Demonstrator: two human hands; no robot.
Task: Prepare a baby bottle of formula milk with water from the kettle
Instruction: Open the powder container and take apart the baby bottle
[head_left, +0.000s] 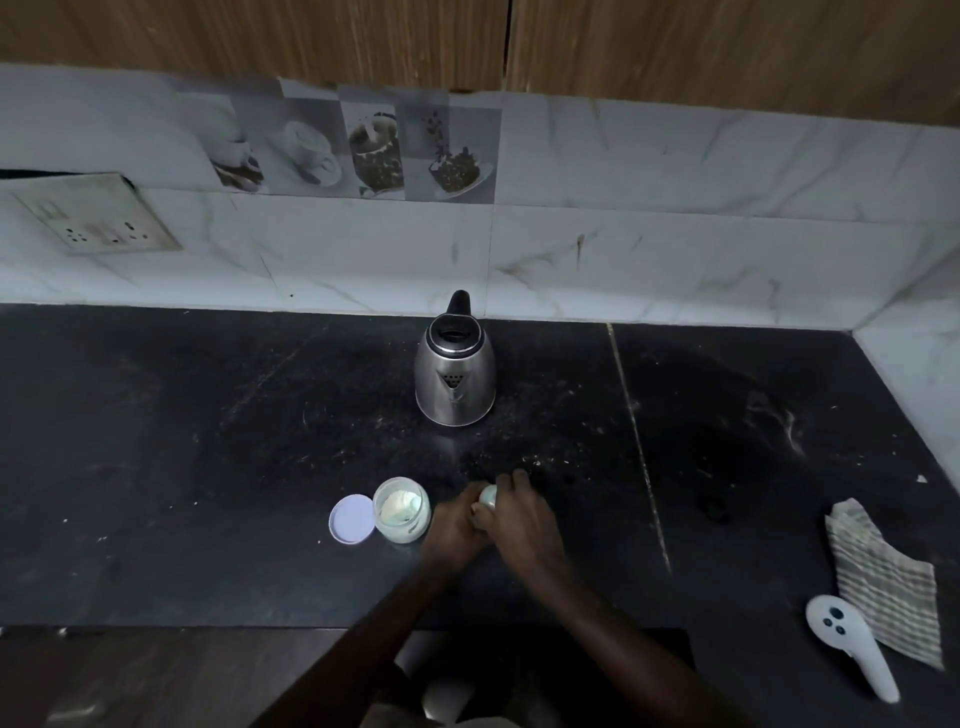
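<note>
on the dark counter (208, 441) the steel kettle (454, 379) stands upright near the back wall. the left hand (453, 525) and right hand (519, 519) meet near the front edge, just right of the open powder jar (401, 510) and its loose lid (352, 519). both hands curl around the small pale bottle (488, 496), which is mostly hidden.

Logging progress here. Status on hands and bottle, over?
Left hand and right hand both grip the bottle. Formula jar open, lid beside it. Kettle upright behind, untouched.
</note>
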